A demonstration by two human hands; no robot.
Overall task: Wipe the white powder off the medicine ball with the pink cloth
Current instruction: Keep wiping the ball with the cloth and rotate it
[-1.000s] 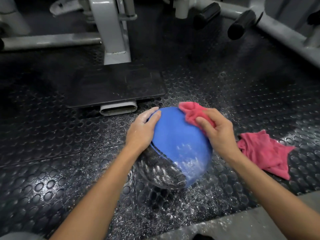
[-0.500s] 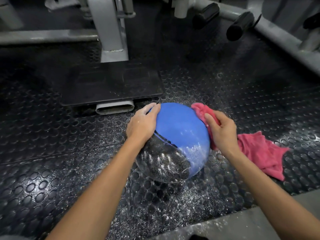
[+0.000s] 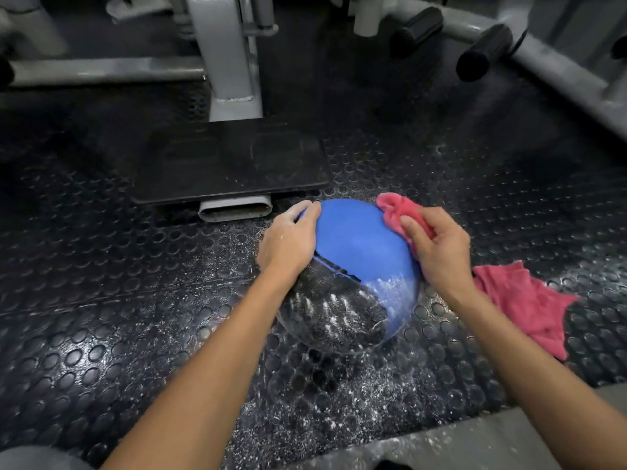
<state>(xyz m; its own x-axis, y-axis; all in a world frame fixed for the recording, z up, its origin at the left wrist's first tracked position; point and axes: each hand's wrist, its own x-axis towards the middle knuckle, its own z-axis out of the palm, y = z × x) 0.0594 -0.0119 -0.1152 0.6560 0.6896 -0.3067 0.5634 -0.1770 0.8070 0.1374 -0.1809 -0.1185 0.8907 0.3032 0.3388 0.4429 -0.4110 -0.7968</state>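
A blue and black medicine ball point(image 3: 356, 252) lies on the studded rubber floor. White powder streaks its black lower part and the blue near its lower right edge. My left hand point(image 3: 288, 244) rests flat on the ball's left side, fingers fairly straight, dusted with powder. My right hand point(image 3: 437, 252) grips a bunched pink cloth point(image 3: 397, 212) and presses it against the ball's upper right side. Most of that cloth is hidden under my fingers.
A second pink cloth point(image 3: 529, 307) lies crumpled on the floor right of the ball. Powder is scattered on the rubber mat point(image 3: 339, 401) below the ball. A black footplate point(image 3: 230, 161) and grey machine frame point(image 3: 234, 62) stand behind; padded rollers point(image 3: 481, 52) at upper right.
My right hand swept the cloth from the ball's top down its right side, then back up to the upper right. The left hand stayed put on the ball.
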